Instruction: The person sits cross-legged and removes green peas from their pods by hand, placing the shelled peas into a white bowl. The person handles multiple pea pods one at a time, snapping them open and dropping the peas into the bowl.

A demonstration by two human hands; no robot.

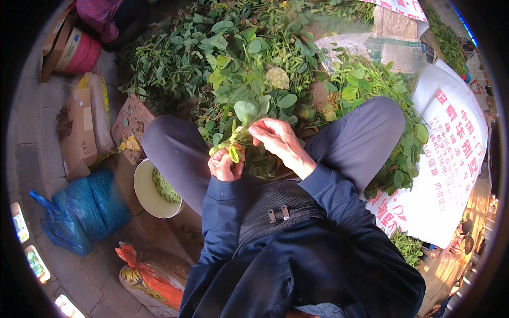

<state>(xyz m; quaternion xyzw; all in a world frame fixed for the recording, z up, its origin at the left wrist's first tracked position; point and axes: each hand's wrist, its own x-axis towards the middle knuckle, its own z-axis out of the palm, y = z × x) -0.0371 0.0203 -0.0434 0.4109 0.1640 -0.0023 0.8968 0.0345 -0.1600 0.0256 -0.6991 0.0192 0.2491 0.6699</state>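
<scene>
My left hand is closed around a green soybean sprig with pods and a few leaves, held above my lap. At the sprig's upper right side is my right hand, its thumb and forefinger pinched together near the stem and leaves; whether they grip a part of it is hard to tell. One plump pod sticks out to the left over my left hand. A large heap of leafy soybean plants lies in front of my knees. Beside my left knee, a white bucket holds green pods or beans.
On the left are a cardboard box, a blue plastic bag and a pink tub. An orange bag lies at lower left. White printed sheeting spreads on the right, past more plants. A woven sack lies beyond.
</scene>
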